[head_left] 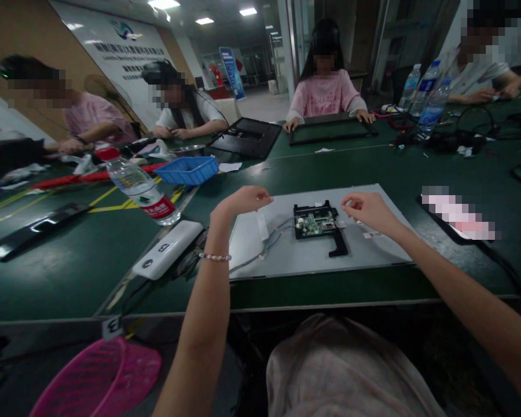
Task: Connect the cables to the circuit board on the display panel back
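Note:
A flat light-grey panel [360, 255] lies on the table in front of me. On it sits a black plastic bracket [339, 243] with a green circuit board [316, 225]. Grey cables [271, 242] run from the board to the left, past a white strip [263, 226]. My left hand [245, 200] is over the panel's far left part, its fingers drawn together and pointing right. To the right of the board is my right hand [367, 209], with thumb and fingers bent into a pinch. Anything between the fingertips of either hand is too small to make out.
At left stand a white power bank [169, 249], a water bottle [141, 188] and a blue tray [189, 171]. A phone [455, 217] lies at right. Co-workers sit around the table, one holding a black frame [334, 139]. A pink basket [99, 376] is below the edge.

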A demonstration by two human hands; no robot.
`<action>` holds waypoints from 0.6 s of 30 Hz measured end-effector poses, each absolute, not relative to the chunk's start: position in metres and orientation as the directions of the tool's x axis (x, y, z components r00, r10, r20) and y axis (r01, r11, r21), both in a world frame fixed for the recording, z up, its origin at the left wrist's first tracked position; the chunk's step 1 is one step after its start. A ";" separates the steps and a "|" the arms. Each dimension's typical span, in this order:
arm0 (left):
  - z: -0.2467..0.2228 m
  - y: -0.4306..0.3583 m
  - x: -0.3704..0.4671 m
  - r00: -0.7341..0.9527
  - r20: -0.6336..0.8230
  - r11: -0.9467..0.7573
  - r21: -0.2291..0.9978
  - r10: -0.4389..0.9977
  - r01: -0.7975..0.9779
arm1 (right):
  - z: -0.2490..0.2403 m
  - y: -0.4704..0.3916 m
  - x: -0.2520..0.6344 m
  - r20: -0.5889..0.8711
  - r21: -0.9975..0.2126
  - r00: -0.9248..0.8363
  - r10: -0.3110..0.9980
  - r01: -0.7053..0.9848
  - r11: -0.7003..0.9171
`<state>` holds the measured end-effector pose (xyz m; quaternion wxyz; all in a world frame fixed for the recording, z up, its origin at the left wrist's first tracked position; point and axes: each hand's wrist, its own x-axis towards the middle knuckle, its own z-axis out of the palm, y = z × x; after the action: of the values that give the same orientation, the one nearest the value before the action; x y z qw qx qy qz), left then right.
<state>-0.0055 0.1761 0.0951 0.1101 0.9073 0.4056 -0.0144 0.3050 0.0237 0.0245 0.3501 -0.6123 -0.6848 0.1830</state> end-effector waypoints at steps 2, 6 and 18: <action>0.093 0.178 -0.011 0.634 -0.299 -0.600 0.208 0.713 0.772 | 0.025 0.023 0.303 0.271 -0.619 -0.027 0.962 0.760 0.196; 0.087 0.180 -0.012 0.615 -0.468 -0.596 0.210 0.635 0.775 | 0.024 0.023 0.301 0.249 -0.518 -0.076 0.966 0.832 0.199; 0.102 0.168 -0.010 0.813 -0.322 -0.483 0.677 0.484 0.556 | 0.023 0.020 0.290 0.315 -0.428 -0.081 0.946 0.877 0.218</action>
<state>-0.0097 0.1681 0.1021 0.4088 0.8600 0.3023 -0.0436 0.2904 0.0197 0.0228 0.2693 -0.6221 -0.7324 0.0637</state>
